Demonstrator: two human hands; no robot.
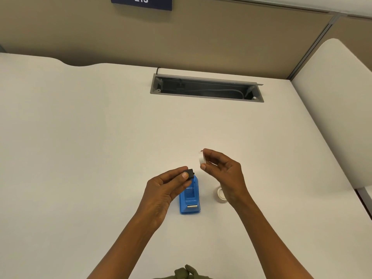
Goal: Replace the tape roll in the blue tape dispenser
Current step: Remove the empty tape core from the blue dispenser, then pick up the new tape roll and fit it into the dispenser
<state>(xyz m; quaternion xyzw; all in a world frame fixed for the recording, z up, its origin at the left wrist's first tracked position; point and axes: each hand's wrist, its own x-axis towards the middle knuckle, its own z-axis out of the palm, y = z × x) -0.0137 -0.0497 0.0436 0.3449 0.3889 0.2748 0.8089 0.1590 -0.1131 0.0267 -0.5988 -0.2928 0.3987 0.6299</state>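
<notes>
- The blue tape dispenser [189, 198] stood on the white table [80, 137], near its front edge, between the two forearms; its roll bay was open on top and a metal cutter bar showed at the end nearer the person.
- The left hand [161, 192] was raised just above the dispenser's far end, with thumb and fingers curled round a small black hub [190, 173], pinching it.
- The right hand [223, 170] was raised just to the right of the hub, apart from it; the thumb and forefinger pinched a small white tape roll [201, 159] by its rim, the other fingers loosely curled.
- A second white tape roll [220, 195] lay flat on the table to the right of the dispenser, partly hidden behind the right wrist.
- A grey cable tray [205, 88] was sunk into the far part of the table, its lid open.
- A dark sign [141, 2] reading 213 hung on the beige partition behind.
</notes>
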